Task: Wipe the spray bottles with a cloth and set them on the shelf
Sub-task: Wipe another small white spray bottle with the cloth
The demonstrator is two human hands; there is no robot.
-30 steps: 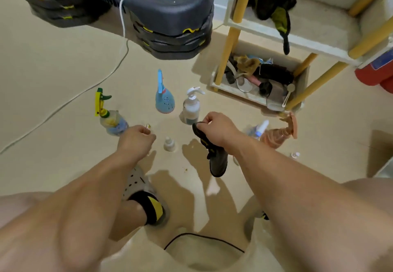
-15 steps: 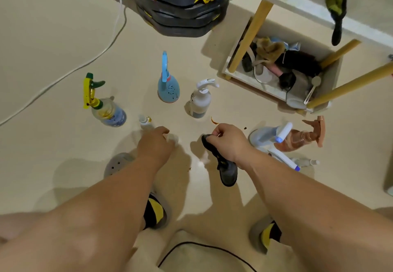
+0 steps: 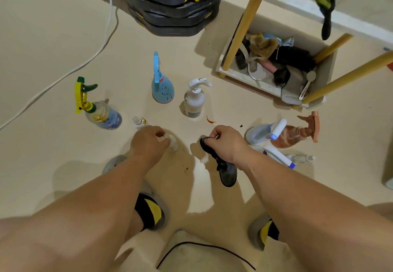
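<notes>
Step, judged: pick-up of small bottle (image 3: 173,144) for wiping. Left hand (image 3: 148,142) curled round bottle top, on floor, centre. Right hand (image 3: 227,142) pinches cloth (image 3: 227,171), hanging at bottle's 3 o'clock. Next likely: lift bottle, bring cloth to it. Shelf (image 3: 251,80) at 1 o'clock

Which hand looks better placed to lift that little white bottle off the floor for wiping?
Left. The left hand is curled over the small white bottle, while the right hand is farther off and occupied holding the dark cloth.
</notes>
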